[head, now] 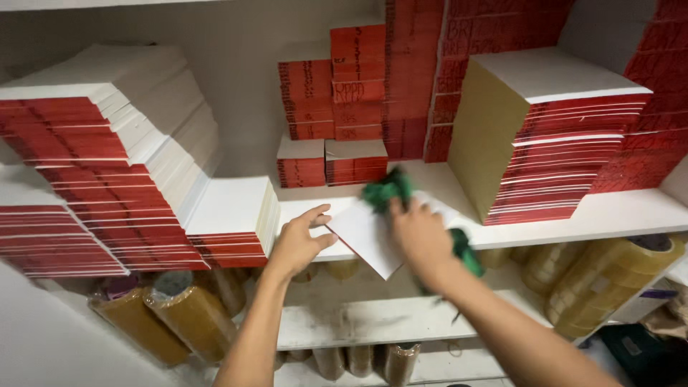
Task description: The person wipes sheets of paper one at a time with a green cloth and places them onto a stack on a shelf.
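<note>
Head view of a white shelf (pixel 631 208) stacked with red-spined booklets. The left hand (pixel 297 244) reaches to the front edge of the shelf, its fingers partly spread and its fingertips touching the near left edge of a white booklet (pixel 369 240); it grips nothing firmly. The white booklet lies flat at the middle of the shelf's front edge, with one corner jutting out past that edge. The right hand (pixel 423 236) rests on the right part of the same booklet, closed around a green cloth (pixel 387 188); the cloth bunches out beyond the fingers toward the back of the shelf, and a further strip of it shows below the wrist. To the left of the left hand, a low stack of red-spined booklets (pixel 233 222) sits at the front edge, and a taller slanted pile (pixel 107 158) rises behind it at the shelf's left end. A tall block of booklets (pixel 552 136) stands at the right end, just beside the cloth. Smaller red stacks (pixel 330 161) line the back wall. On the lower shelf (pixel 373 315), rolls of brown packing tape (pixel 609 279) lie at right and at left.
</note>
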